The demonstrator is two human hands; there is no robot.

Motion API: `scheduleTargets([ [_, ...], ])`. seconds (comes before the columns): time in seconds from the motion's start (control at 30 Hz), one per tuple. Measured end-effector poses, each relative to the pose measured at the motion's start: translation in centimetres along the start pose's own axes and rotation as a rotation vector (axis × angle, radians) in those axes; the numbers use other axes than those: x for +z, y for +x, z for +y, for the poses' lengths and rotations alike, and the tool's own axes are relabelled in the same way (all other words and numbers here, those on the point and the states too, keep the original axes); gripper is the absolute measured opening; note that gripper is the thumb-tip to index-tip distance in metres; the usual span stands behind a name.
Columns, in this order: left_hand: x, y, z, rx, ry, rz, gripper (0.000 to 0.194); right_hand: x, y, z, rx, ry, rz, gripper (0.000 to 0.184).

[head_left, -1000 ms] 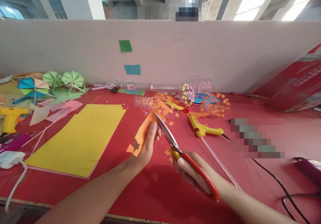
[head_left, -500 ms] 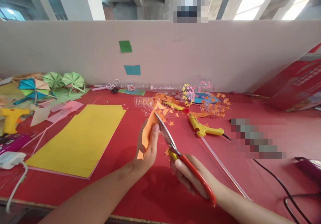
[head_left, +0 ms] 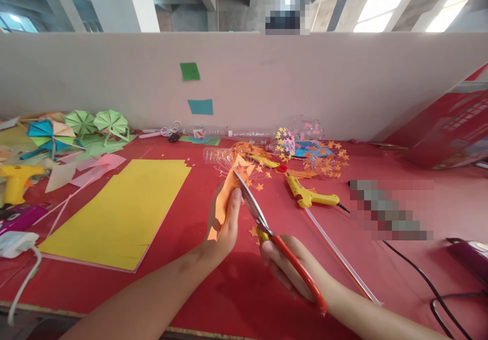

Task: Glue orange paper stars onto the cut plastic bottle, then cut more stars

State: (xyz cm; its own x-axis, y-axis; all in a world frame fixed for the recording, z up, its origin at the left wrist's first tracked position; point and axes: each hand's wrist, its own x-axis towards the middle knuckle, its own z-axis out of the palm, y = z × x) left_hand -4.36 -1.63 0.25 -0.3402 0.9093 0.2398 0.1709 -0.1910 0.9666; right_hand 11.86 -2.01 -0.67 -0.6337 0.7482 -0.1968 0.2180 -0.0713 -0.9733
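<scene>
Pinched upright in my left hand (head_left: 227, 223) is a piece of orange paper (head_left: 225, 192) with jagged cut edges. My right hand (head_left: 285, 264) grips scissors (head_left: 256, 208) with red handles. Their blades look nearly closed and point up and left, with the tips at the paper's right edge. Whether the blades are biting into the paper I cannot tell. Small orange paper stars (head_left: 260, 187) lie on the red table just beyond and below the blades.
Yellow paper sheets (head_left: 114, 213) lie at left, near folded green paper umbrellas (head_left: 110, 121). A yellow glue gun (head_left: 308, 192) with a clear glue stick rests at right. Behind stand star-covered clear plastic pieces (head_left: 328, 159) and plastic bottles (head_left: 251, 134). A white partition (head_left: 244, 81) closes off the back.
Hands, paper and scissors stay almost in place. The scissors' red handle has shifted very slightly left and down; the whole view has moved a touch.
</scene>
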Motion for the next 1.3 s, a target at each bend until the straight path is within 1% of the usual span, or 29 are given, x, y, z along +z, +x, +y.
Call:
scheduleTargets([
  [0.1,0.0,0.0,0.1,0.017,0.036,0.021,0.031,0.0,0.0,-0.1,0.013,0.0,0.011,0.062],
  [0.23,-0.1,0.2,-0.8,0.012,0.002,-0.004,0.031,-0.1,0.1,-0.3,0.049,-0.007,0.047,0.063],
  [0.33,-0.3,0.5,-1.2,-0.025,-0.04,0.007,0.032,-0.2,0.1,-0.5,0.062,-0.026,0.065,0.063],
  [0.47,-0.6,1.1,-1.0,-0.074,-0.069,0.046,0.03,-0.3,0.2,-0.5,0.086,-0.049,0.083,0.063],
  [0.57,-0.7,1.7,-1.1,-0.03,-0.179,0.093,0.027,-0.5,0.2,-0.3,0.095,-0.059,0.077,0.063],
  [0.63,-0.8,2.1,-1.4,0.008,-0.25,0.1,0.025,-0.8,0.1,-0.2,0.083,-0.07,0.061,0.063],
  [0.73,-1.1,2.6,-1.6,0.05,-0.3,0.059,0.023,-1.4,0.0,-0.3,0.03,-0.117,0.006,0.061],
  [0.83,-1.5,2.8,-1.4,0.098,-0.307,-0.002,0.029,-2.0,-0.2,-0.7,-0.036,-0.188,-0.039,0.06],
  [0.93,-1.7,2.9,-0.9,0.134,-0.313,-0.056,0.033,-2.3,-0.2,-1.1,-0.062,-0.225,-0.053,0.059],
  [1.1,-1.8,3.2,-0.7,0.142,-0.322,-0.103,0.034,-2.4,-0.3,-1.3,-0.092,-0.238,-0.07,0.058],
  [1.17,-1.8,3.3,-0.7,0.141,-0.328,-0.11,0.034,-2.4,-0.3,-1.4,-0.079,-0.231,-0.07,0.059],
  [1.3,-2.0,3.5,-0.5,0.13,-0.325,-0.117,0.036,-2.2,-0.2,-1.6,0.044,-0.199,-0.028,0.061],
])
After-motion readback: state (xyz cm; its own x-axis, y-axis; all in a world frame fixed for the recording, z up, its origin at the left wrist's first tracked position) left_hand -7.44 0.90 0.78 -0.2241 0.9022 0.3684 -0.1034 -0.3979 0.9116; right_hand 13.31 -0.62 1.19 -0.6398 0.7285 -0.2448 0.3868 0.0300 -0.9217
